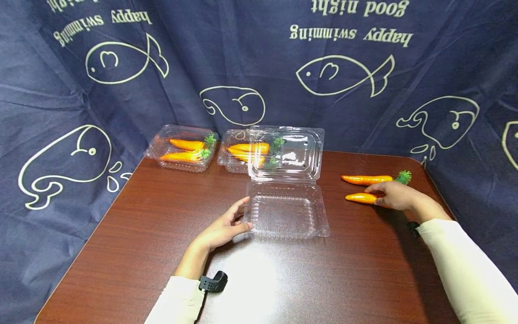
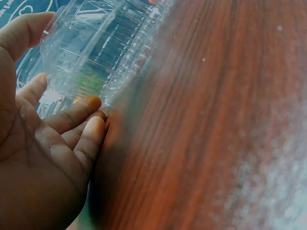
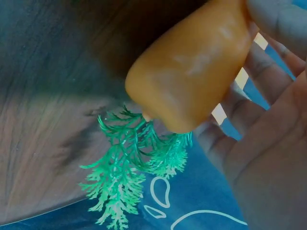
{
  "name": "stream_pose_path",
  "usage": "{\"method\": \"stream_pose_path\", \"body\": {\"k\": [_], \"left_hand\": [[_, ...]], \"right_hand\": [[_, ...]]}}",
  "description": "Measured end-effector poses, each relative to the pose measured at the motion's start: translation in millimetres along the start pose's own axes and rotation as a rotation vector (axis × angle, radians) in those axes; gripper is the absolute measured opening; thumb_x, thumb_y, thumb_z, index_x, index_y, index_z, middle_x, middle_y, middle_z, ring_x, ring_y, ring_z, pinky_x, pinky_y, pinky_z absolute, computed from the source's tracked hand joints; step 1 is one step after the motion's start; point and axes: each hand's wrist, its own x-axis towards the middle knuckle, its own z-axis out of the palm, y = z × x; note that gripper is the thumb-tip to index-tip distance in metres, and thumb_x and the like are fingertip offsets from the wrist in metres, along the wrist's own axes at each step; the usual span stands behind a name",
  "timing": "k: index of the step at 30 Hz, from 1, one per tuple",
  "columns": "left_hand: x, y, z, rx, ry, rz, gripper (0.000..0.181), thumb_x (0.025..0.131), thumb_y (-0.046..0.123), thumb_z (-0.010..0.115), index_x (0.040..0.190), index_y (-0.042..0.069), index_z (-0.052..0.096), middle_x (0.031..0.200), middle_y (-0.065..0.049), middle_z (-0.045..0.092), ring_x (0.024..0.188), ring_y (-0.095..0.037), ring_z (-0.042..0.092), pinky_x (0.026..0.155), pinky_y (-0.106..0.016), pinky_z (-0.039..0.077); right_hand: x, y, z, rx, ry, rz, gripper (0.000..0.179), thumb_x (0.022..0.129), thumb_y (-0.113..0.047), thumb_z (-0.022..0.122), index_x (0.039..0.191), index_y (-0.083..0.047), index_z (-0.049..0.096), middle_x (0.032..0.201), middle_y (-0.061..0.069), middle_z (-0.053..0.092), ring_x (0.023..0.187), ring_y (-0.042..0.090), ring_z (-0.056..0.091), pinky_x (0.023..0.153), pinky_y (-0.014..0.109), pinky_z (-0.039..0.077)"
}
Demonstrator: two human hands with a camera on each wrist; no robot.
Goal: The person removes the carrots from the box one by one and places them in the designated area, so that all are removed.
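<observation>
In the head view, my right hand (image 1: 395, 196) grips an orange carrot (image 1: 360, 198) at its thick end, over the right side of the table. The right wrist view shows this carrot (image 3: 187, 72) close up, with its green feathery leaves (image 3: 124, 167) hanging at the end. A second carrot (image 1: 366, 180) lies just behind it. At the middle stands a clear plastic box (image 1: 286, 211) with its hinged lid (image 1: 286, 150) raised. My left hand (image 1: 226, 227) touches the box's left rim with thumb and forefinger apart; its other fingers (image 2: 72, 115) lie loosely alongside.
Two clear boxes stand at the back left, each with carrots inside: the left box (image 1: 182, 130) and the middle box (image 1: 224, 157), which is partly behind the raised lid. A dark blue curtain (image 1: 283, 108) with fish drawings hangs behind the brown table (image 1: 154, 234).
</observation>
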Motion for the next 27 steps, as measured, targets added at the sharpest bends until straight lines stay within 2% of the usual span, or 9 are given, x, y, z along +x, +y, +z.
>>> {"method": "stream_pose_path", "body": {"k": [6,14,21,27], "left_hand": [[-1.0,0.0,-0.2,-0.015,-0.008,-0.004,0.077,0.093,0.014,0.068,0.157,0.015,0.024,0.154,-0.023,0.031,0.14,-0.041,0.032,0.113,-0.051,0.028],[-0.4,-0.1,-0.4,-0.017,0.0,-0.007,0.078,0.093,0.015,0.069,0.157,0.016,0.024,0.154,-0.022,0.031,0.14,-0.041,0.032,0.113,-0.051,0.028],[-0.9,0.6,-0.4,-0.007,0.005,-0.024,0.079,0.092,0.016,0.069,0.157,0.018,0.025,0.154,-0.02,0.033,0.14,-0.038,0.033,0.113,-0.05,0.029],[-1.3,1.2,-0.5,-0.007,0.005,-0.024,0.079,0.092,0.016,0.07,0.157,0.018,0.026,0.155,-0.019,0.031,0.141,-0.038,0.031,0.113,-0.049,0.028]], "right_hand": [[4.2,2.5,2.7,-0.04,0.034,-0.027,0.028,0.079,0.002,0.075,0.105,0.001,0.069,0.088,0.002,0.065,0.086,0.024,0.058,0.077,0.044,0.046],[7.4,2.7,3.9,-0.143,0.138,-0.137,0.027,0.073,0.003,0.079,0.098,0.0,0.07,0.093,0.011,0.067,0.091,0.037,0.062,0.083,0.052,0.045],[9.1,0.8,2.2,-0.157,0.134,-0.093,0.029,0.075,0.003,0.078,0.102,0.001,0.071,0.098,0.016,0.067,0.092,0.04,0.061,0.082,0.054,0.045],[10.7,-0.1,2.2,-0.176,0.165,-0.103,0.027,0.074,0.003,0.078,0.1,0.002,0.07,0.092,0.015,0.065,0.085,0.039,0.059,0.078,0.054,0.043]]}}
